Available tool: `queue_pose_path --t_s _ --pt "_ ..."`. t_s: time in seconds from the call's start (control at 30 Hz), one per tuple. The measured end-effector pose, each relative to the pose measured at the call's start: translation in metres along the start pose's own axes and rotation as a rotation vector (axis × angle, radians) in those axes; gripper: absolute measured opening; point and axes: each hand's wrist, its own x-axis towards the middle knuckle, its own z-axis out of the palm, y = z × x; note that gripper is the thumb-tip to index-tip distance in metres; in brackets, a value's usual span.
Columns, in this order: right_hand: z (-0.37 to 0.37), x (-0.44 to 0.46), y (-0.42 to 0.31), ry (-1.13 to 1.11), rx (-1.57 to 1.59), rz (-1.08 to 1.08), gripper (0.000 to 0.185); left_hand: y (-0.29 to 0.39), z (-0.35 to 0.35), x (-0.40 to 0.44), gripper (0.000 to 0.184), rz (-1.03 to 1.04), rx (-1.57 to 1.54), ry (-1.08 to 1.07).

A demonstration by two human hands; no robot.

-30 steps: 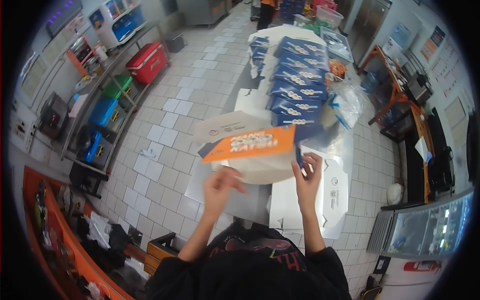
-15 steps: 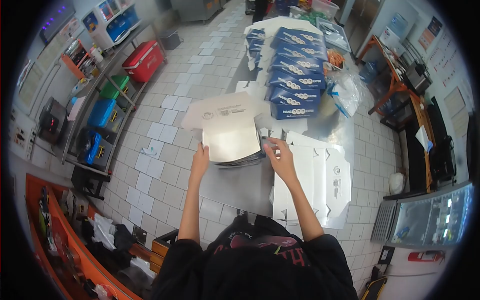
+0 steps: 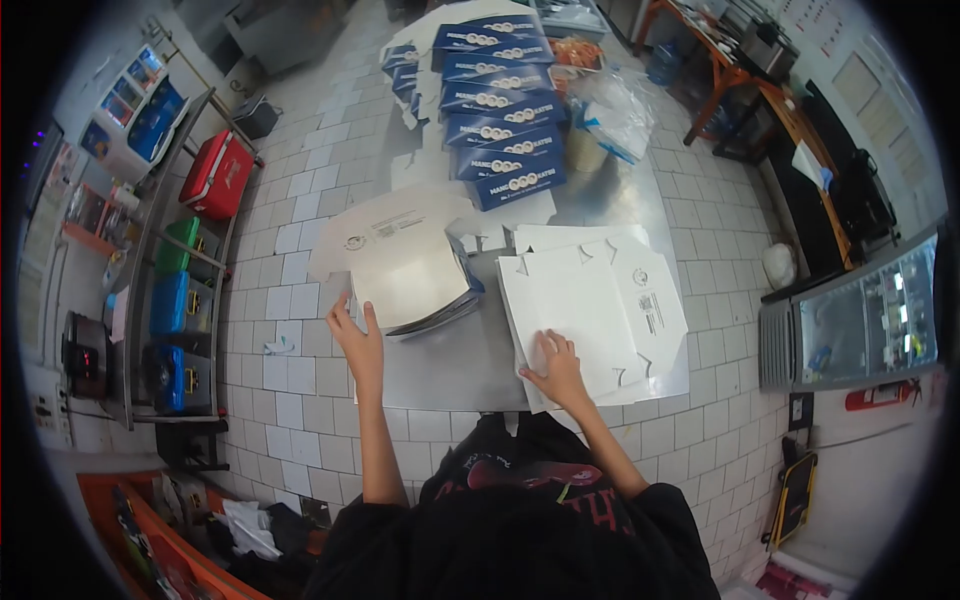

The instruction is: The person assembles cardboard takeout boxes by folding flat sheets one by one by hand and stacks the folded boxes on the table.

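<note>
Flat white carton blanks (image 3: 590,295) lie in a loose stack just right of the frame's centre, with a printed panel on their right side and their edges slightly out of line. The right hand (image 3: 553,368) rests on the near left part of the top blank, fingertips down and thumb set apart toward the edge; its grip is open, closed around nothing visible. The contact appears to serve to steady or separate the top sheet.

Left of centre is a pile of part-folded cartons (image 3: 408,285), dark-sided, with a pale printed flap spread toward the upper left. The left hand (image 3: 357,325) is at its lower left corner, fingers raised and parted from the thumb, grip open; whether a fingertip touches the pile cannot be determined. Both forearms extend forward, well apart, one to each group. Both groups are on the near end of the steel bench (image 3: 450,372), presumably for easy reach.

Toward the top of the frame, printed blue cartons (image 3: 505,135) overlap in a row, probably to save space. A clear plastic bag (image 3: 622,112) lies to their right.
</note>
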Motion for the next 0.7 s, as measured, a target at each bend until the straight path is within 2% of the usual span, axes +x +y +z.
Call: queue_pose_path --t_s 0.03,0.07,0.13,0.17,0.2,0.23,0.27,0.3,0.37,0.4,0.47,0.5,0.53,0.57,0.6,0.63,0.7 --pt "-0.009 -0.002 0.0 0.071 0.109 -0.042 0.068 0.009 -0.001 -0.005 0.041 0.036 0.011 0.021" --pt "-0.012 -0.002 0.008 0.075 0.113 -0.037 0.068 0.021 -0.003 -0.012 0.041 0.041 0.011 0.017" --pt "-0.018 0.002 0.026 0.052 0.281 -0.256 0.048 0.05 -0.006 -0.029 0.026 0.127 -0.101 0.058" --pt "-0.018 -0.001 0.029 0.051 0.632 -0.043 0.032 0.055 -0.002 -0.037 0.026 0.129 -0.101 0.061" --pt "-0.024 -0.004 0.033 0.052 0.633 -0.048 0.032 0.058 0.002 -0.046 0.021 0.199 -0.155 0.007" --pt "-0.035 -0.009 0.036 0.142 0.642 0.02 0.029 0.064 0.006 -0.054 0.017 0.269 -0.209 -0.046" --pt "-0.047 -0.014 0.038 0.234 0.65 0.086 0.027 0.074 0.008 -0.061 0.016 0.251 -0.299 -0.119" --pt "-0.064 -0.023 0.031 0.234 0.648 0.079 0.027 0.084 0.011 -0.067 0.016 0.234 -0.389 -0.193" --pt "-0.109 -0.051 0.005 0.153 0.595 0.148 0.028 0.079 0.042 -0.078 0.021 -0.102 -0.862 -0.569" --pt "-0.126 -0.063 -0.006 0.153 0.594 0.144 0.028 0.085 0.045 -0.079 0.021 -0.1 -0.864 -0.565" --pt "-0.145 -0.08 -0.022 -0.074 0.436 -0.256 0.038 0.097 0.049 -0.079 0.034 -0.971 -1.561 -1.021" --pt "-0.139 -0.081 -0.02 -0.065 0.436 -0.257 0.038 0.066 0.081 -0.091 0.048 -0.646 -1.443 -0.984" --pt "-0.129 -0.082 -0.017 -0.066 0.308 -0.27 0.049 0.07 0.084 -0.084 0.053 -0.831 -1.308 -1.027" --pt "-0.122 -0.082 -0.017 -0.068 0.179 -0.278 0.061 0.055 0.095 -0.083 0.055 -0.925 -1.595 -1.186" --pt "-0.122 -0.078 -0.026 -0.059 0.179 -0.273 0.061 0.042 0.107 -0.082 0.057 -1.016 -1.884 -1.342" --pt "-0.124 -0.07 -0.041 0.004 0.085 -0.329 0.063 0.052 0.106 -0.081 0.057 -1.018 -1.878 -1.355" --pt "-0.113 -0.061 -0.049 0.068 -0.001 -0.371 0.066 0.069 0.099 -0.081 0.061 -0.917 -1.466 -1.19"
